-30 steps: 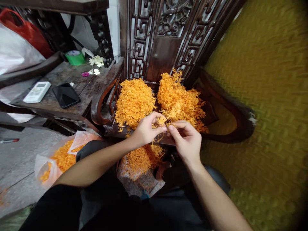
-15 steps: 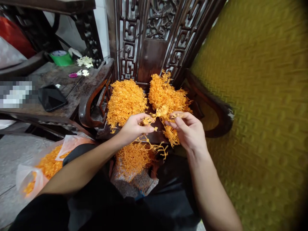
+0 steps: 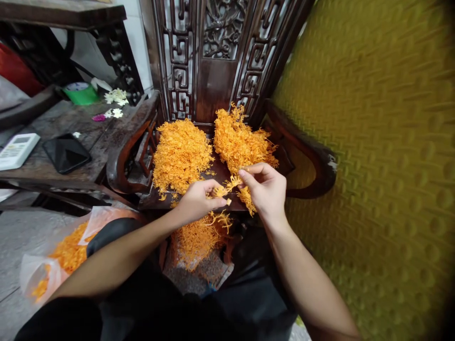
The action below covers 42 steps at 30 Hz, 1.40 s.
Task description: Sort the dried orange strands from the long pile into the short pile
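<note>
Between my fingers is a small orange stringy sprig [image 3: 232, 183] with thin curling strands; its exact kind is not plain. My left hand [image 3: 199, 201] is closed around the lower part of it, with loose strands hanging below. Thumb and fingertips of my right hand [image 3: 265, 187] pinch its upper end. Behind my hands, on a dark wooden chair seat [image 3: 223, 170], lie two fluffy orange heaps: a left heap [image 3: 182, 151] and a right heap [image 3: 241, 142]. Below the seat's front edge is a pile of thin orange strands [image 3: 197, 239].
Curved armrests [image 3: 313, 151] and a carved chair back [image 3: 216, 85] frame the seat. On the left wooden surface are a phone [image 3: 66, 153], a white remote [image 3: 18, 150], green tape [image 3: 81, 94] and white flowers [image 3: 116, 96]. A plastic bag [image 3: 53, 272] with orange pieces lies on the floor.
My right hand has shifted left and closer to my left hand, its fingertips now on the sprig's upper end. The camera view has turned slightly right.
</note>
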### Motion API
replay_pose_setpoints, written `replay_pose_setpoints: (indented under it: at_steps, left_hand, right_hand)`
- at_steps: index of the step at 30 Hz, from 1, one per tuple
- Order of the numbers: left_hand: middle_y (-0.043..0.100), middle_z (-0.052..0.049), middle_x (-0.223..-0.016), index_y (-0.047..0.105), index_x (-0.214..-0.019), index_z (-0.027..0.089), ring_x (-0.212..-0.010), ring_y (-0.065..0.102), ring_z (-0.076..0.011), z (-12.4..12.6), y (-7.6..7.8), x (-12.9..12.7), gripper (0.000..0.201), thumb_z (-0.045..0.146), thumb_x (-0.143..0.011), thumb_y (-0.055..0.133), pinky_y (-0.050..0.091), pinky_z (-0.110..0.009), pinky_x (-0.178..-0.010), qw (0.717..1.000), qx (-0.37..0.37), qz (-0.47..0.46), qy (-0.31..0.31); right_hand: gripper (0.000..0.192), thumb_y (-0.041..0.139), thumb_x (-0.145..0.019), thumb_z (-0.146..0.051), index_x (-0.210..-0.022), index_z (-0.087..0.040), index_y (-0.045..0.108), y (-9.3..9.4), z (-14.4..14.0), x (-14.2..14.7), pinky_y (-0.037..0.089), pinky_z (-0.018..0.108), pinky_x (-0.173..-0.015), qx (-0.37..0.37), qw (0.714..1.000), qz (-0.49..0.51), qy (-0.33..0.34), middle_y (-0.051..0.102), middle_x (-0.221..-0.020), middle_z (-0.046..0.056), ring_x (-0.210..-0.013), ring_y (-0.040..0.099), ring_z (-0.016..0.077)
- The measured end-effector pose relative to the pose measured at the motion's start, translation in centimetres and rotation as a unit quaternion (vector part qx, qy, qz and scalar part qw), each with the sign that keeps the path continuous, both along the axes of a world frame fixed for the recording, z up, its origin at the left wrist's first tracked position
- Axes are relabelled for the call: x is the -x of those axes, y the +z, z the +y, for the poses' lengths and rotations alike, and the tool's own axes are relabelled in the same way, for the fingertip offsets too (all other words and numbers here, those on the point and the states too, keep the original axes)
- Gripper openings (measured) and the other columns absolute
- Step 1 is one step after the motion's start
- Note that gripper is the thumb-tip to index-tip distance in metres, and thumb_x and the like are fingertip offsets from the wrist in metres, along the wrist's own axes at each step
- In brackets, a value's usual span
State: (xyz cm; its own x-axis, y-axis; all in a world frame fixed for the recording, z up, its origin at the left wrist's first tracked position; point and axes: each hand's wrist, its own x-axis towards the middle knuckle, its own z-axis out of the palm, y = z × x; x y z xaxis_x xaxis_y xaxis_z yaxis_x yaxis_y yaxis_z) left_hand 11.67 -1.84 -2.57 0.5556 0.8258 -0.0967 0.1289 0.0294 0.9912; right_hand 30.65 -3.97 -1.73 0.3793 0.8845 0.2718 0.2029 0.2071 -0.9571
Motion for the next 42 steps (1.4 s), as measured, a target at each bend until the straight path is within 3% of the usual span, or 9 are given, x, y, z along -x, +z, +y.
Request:
replay_pose_setpoints:
  at_steps: [5,18,23,25,27,31,36,39,42]
  left_hand:
    - [0.058,0.002,-0.059,0.060,-0.070,0.018,-0.052,0.051,-0.0099,0.3,1.2,-0.5,0.024,0.029,-0.064,0.080,0.038,-0.026,-0.051,0.994,0.096,-0.043,-0.024]
    - [0.061,0.000,-0.057,0.059,-0.063,0.017,-0.046,0.051,-0.0079,1.6,2.8,-0.9,0.019,0.012,-0.063,0.077,0.037,-0.026,-0.048,0.988,0.148,-0.052,0.008]
    - [0.062,0.000,-0.057,0.062,-0.064,0.015,-0.047,0.052,-0.0082,1.1,3.0,0.7,0.022,0.015,-0.058,0.083,0.038,-0.025,-0.049,0.974,0.173,-0.009,-0.145]
    - [0.061,0.001,-0.058,0.063,-0.069,0.014,-0.051,0.053,-0.0083,1.2,2.8,1.2,0.023,0.020,-0.061,0.084,0.040,-0.025,-0.052,0.974,0.154,-0.004,-0.164]
    - [0.063,0.001,-0.066,0.065,-0.076,0.014,-0.057,0.056,-0.0086,1.5,2.5,1.6,0.022,0.023,-0.066,0.082,0.043,-0.025,-0.058,0.982,0.129,-0.013,-0.134]
    - [0.067,-0.002,-0.083,0.068,-0.092,0.014,-0.069,0.059,-0.0097,2.2,2.0,2.2,0.026,0.025,-0.072,0.080,0.046,-0.027,-0.068,0.987,0.119,-0.048,-0.098]
    - [0.067,-0.003,-0.083,0.069,-0.096,0.014,-0.069,0.059,-0.0099,2.2,1.7,3.0,0.027,0.027,-0.075,0.079,0.044,-0.027,-0.068,0.989,0.113,-0.049,-0.085]
    - [0.066,-0.002,-0.082,0.070,-0.097,0.014,-0.068,0.059,-0.0095,2.1,1.6,3.0,0.027,0.027,-0.075,0.080,0.042,-0.026,-0.065,0.987,0.119,-0.060,-0.086]
    - [0.065,-0.001,-0.078,0.070,-0.095,0.014,-0.065,0.057,-0.0083,1.9,1.7,2.7,0.027,0.026,-0.073,0.081,0.040,-0.024,-0.063,0.977,0.157,-0.105,-0.097]
  right_hand:
    - [0.018,0.082,-0.079,-0.030,-0.071,-0.021,0.069,0.8,0.4,-0.6,0.049,0.030,-0.053,-0.061,0.996,-0.047,-0.051,0.065,-0.069,0.000,-0.056,0.060,0.0145]
    - [0.023,0.086,-0.076,-0.029,-0.072,-0.022,0.065,-0.4,3.5,-0.3,0.048,0.030,-0.051,-0.090,0.990,0.015,-0.104,0.065,-0.075,0.000,-0.058,0.057,0.0137]
    - [0.028,0.082,-0.076,-0.015,-0.071,-0.020,0.056,-1.0,6.6,-5.2,0.040,0.021,-0.043,-0.071,0.961,0.189,-0.188,0.059,-0.068,-0.005,-0.050,0.051,0.0064]
    - [0.026,0.084,-0.074,-0.018,-0.073,-0.019,0.058,-1.0,6.8,-6.1,0.040,0.020,-0.042,-0.042,0.966,0.210,-0.146,0.058,-0.066,-0.005,-0.048,0.050,0.0059]
    - [0.028,0.088,-0.069,-0.023,-0.087,-0.020,0.067,-0.9,6.0,-5.7,0.046,0.020,-0.045,0.013,0.967,0.254,-0.019,0.062,-0.071,-0.004,-0.052,0.054,0.0068]
    - [0.042,0.092,-0.066,-0.026,-0.103,-0.025,0.073,-0.6,3.4,-3.4,0.053,0.019,-0.054,0.076,0.926,0.325,0.178,0.067,-0.086,-0.002,-0.067,0.061,0.0078]
    - [0.027,0.078,-0.073,-0.014,-0.097,-0.025,0.072,0.1,2.0,-3.1,0.053,0.023,-0.062,0.059,0.904,0.363,0.219,0.070,-0.109,0.002,-0.076,0.059,0.0097]
    - [0.014,0.072,-0.071,-0.014,-0.081,-0.022,0.065,0.4,1.7,-3.0,0.048,0.025,-0.059,0.058,0.887,0.392,0.236,0.060,-0.082,0.001,-0.069,0.051,0.0111]
    - [0.016,0.071,-0.077,-0.034,-0.076,-0.020,0.064,0.5,1.1,-2.0,0.032,0.023,-0.048,0.109,0.882,0.378,0.259,0.034,-0.062,-0.003,-0.055,0.034,0.0106]
